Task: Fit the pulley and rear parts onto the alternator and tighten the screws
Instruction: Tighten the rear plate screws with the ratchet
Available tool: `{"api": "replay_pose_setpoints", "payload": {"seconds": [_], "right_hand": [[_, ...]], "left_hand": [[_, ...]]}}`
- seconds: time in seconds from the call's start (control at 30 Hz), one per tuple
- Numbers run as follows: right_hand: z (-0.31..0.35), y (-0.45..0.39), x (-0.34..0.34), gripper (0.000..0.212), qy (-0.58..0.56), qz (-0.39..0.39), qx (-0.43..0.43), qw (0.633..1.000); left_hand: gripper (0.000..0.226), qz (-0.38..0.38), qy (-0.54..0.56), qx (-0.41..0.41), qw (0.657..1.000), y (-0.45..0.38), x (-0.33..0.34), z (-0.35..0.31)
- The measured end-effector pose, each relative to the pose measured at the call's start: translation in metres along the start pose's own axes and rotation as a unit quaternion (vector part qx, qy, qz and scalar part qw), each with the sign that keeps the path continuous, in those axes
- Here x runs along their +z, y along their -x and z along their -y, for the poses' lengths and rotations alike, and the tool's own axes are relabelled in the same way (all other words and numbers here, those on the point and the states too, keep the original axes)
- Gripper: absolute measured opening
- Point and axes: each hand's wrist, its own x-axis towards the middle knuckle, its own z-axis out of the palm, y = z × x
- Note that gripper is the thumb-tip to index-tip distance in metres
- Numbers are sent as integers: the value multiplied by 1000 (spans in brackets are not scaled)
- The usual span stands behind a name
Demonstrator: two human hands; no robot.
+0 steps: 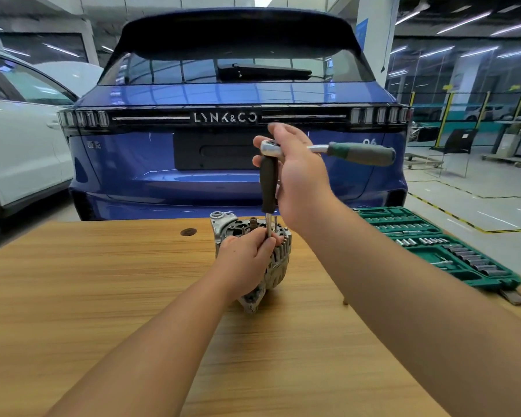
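Steadying alternator (254, 257), left hand (247, 260) grip pinching driver shaft (269, 225), raised right hand (298, 176) grip holding ratchet (337, 150)

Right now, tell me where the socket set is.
The green socket set lies open at the right edge of the wooden table, right of the alternator and beyond the right forearm.

Grey finned alternator (278, 260) sits on table, apparently rear upward.
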Motion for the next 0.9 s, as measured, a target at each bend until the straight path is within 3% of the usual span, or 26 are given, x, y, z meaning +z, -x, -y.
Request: {"api": "replay_pose_setpoints", "payload": {"seconds": [0.1, 0.17, 0.33, 0.43, 0.67, 0.83, 0.9], "right_hand": [[-12, 8, 2, 17, 214, 15, -223, 951], [-17, 8, 1, 16, 281, 24, -321, 904], [-20, 3, -6, 11, 424, 26, -401, 811], [-12, 1, -12, 20, 516, 31, -453, 726], [12, -7, -9, 74, 701, 130, -388, 584], [27, -15, -4, 53, 735, 141, -342, 568], [33, -21, 2, 42, 741, 143, -282, 593]], "left_hand": [[23, -9, 1, 0, 1000, 0, 1, 1], [30, -21, 3, 0, 1000, -1, 1, 2], [28, -20, 9, 4, 1000, 0, 0, -1], [23, -14, 19, 6, 1000, 1, -1, -2], [25, -21, 29, 16, 999, 0, 0, 1], [25, -15, 30, 13, 999, 1, -1, 0], [26, -6, 26, 10, 1000, 4, -2, -3]]}}
